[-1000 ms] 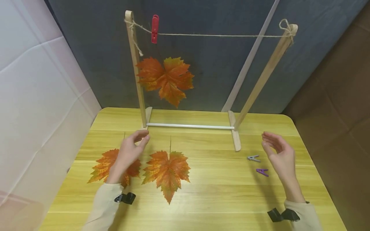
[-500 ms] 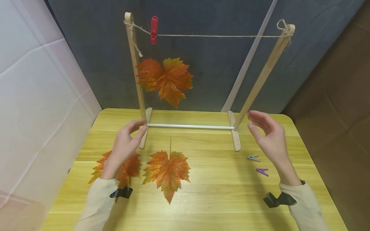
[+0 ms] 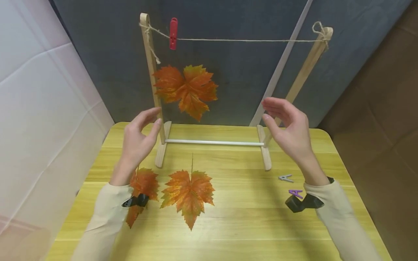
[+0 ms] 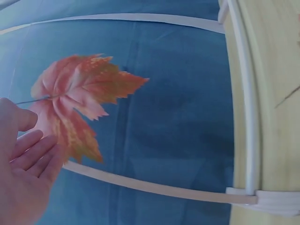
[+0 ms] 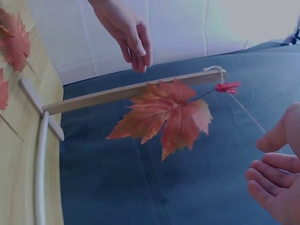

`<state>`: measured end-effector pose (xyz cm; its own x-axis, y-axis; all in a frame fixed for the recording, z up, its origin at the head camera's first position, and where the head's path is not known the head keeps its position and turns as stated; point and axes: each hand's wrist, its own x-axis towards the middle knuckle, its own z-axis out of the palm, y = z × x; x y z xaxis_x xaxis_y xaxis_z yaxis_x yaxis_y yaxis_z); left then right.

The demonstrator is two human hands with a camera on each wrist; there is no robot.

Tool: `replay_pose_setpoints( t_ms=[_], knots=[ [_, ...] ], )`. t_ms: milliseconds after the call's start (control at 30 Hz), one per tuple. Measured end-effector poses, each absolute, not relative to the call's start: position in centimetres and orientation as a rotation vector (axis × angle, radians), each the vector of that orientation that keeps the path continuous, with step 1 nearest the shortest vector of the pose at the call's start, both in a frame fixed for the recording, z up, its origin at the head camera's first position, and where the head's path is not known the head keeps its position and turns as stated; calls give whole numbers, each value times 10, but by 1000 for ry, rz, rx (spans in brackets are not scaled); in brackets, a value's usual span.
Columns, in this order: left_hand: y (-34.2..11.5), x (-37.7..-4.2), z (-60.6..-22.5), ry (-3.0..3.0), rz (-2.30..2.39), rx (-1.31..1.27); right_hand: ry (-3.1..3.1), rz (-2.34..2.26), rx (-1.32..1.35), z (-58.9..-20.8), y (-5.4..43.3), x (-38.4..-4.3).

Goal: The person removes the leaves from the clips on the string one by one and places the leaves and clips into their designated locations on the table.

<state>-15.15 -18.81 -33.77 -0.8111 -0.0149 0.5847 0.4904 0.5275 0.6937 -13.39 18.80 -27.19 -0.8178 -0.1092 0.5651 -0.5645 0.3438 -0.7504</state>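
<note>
An orange maple-like leaf (image 3: 187,88) hangs by its stem from a red clothespin (image 3: 173,34) on the twine (image 3: 228,40) of a wooden frame. My left hand (image 3: 138,136) is raised near the frame's left post (image 3: 151,69), fingers loosely bent with a gap to the thumb, holding nothing. On the other side my right hand (image 3: 289,125) is up in front of the right post (image 3: 305,74), likewise holding nothing. In the right wrist view the leaf (image 5: 164,115) hangs apart from both hands.
Two more leaves lie on the wooden table: one leaf (image 3: 189,192) in the middle, another leaf (image 3: 145,183) partly hidden under the left arm. At right lie a grey clothespin (image 3: 286,178) and a purple clothespin (image 3: 295,193). A white rod (image 3: 213,142) joins the frame's feet.
Both hands have risen from above the table towards the frame; the right has also shifted left and the left slightly left. The hanging leaf and the clothespins stay in place.
</note>
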Motion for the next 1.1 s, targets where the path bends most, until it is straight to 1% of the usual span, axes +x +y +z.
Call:
replay_pose_setpoints(
  t_ms=[267,500,600,800,1100],
  knots=[
    [-175,-168,-312,-2200,-1205,-489,-2152,1473,637,-246,170,-153],
    [-166,-183,-291,-2113,-1208,-552,-2062,1528,713,-224,145,-169],
    [-164,-187,-281,-2112,-1217,-545,-2046,1524,738,-213,136,-174],
    [-160,-198,-264,-2131,-1220,-524,-2072,1551,698,-192,119,-182],
    [-156,-211,-252,-2207,-1179,-482,-2114,1569,688,-171,98,-195]
  ],
)
